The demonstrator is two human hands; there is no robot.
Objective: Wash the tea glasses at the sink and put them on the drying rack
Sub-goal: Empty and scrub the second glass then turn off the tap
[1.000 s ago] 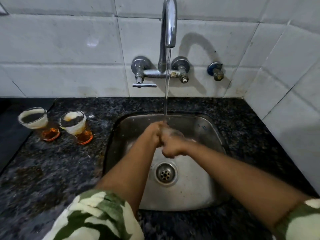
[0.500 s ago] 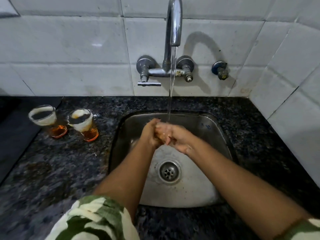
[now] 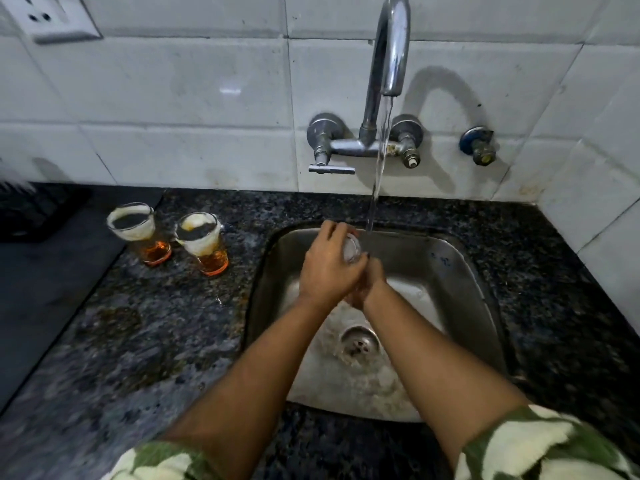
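Over the steel sink (image 3: pixel 460 271), my left hand (image 3: pixel 327 268) grips a clear tea glass (image 3: pixel 351 249) beside the running stream from the tap (image 3: pixel 391 46). Only the glass's rim shows between my fingers. My right hand (image 3: pixel 369 284) is pressed against the glass from below, mostly hidden behind the left hand. Two more tea glasses stand on the dark granite counter left of the sink, one (image 3: pixel 136 233) farther left and one (image 3: pixel 204 244) nearer the sink. Both hold amber tea at the bottom and pale residue near the rim.
A dark drying rack (image 3: pixel 31 213) sits at the far left on a black mat (image 3: pixel 45 289). Tiled walls close in behind and on the right. A wall valve (image 3: pixel 479 147) and a power socket (image 3: pixel 52 15) are on the back wall. The drain (image 3: pixel 358 342) is mid-sink.
My left hand has turned over the top of the glass and lifted it slightly left of the stream; the right hand has slipped beneath it. My head has moved back, showing more counter.
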